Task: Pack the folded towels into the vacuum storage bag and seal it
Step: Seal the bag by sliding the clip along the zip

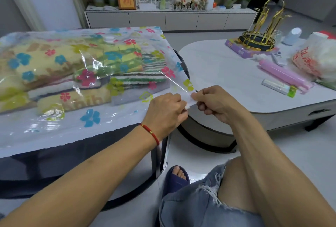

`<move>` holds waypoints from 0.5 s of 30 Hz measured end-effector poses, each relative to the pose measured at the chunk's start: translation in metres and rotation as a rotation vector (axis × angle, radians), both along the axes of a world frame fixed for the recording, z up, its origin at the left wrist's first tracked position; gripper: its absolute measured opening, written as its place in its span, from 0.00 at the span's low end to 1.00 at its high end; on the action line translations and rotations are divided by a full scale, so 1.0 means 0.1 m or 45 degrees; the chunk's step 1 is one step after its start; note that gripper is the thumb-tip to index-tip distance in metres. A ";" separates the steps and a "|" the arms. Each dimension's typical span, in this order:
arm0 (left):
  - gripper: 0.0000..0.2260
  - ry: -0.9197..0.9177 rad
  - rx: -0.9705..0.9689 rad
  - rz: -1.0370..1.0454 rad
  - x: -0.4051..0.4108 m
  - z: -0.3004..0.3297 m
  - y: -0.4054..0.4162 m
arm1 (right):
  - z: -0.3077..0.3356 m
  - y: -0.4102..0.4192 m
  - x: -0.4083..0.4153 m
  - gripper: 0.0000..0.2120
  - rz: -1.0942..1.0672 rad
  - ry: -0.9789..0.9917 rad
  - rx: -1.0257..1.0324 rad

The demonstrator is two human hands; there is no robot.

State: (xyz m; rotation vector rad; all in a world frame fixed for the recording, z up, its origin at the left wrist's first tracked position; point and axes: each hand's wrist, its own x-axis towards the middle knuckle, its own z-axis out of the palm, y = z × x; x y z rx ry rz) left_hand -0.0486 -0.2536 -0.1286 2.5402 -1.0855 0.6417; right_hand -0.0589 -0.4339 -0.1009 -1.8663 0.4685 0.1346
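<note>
A clear vacuum storage bag point(101, 123) printed with coloured flowers lies flat on a dark table at the left. Several folded towels point(76, 70) in yellow, green and striped patterns lie inside it. A round white valve point(109, 38) shows on the bag's far side. My left hand point(166, 113) and my right hand point(215, 104) meet at the bag's near right corner point(190, 99). Both pinch the bag's white edge there, fingertips almost touching. The bag film stretches taut from the towels to that corner.
A white oval table point(227, 74) stands to the right with a pink tube point(283, 75), a gold rack point(261, 32), a purple box and plastic bags. My knee in denim shorts and a sandalled foot point(177, 177) are below. A sideboard with plants runs along the far wall.
</note>
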 end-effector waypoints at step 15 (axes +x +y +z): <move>0.08 -0.201 0.017 -0.030 -0.06 -0.05 0.48 | -0.02 -0.08 -0.16 0.09 0.008 0.070 0.072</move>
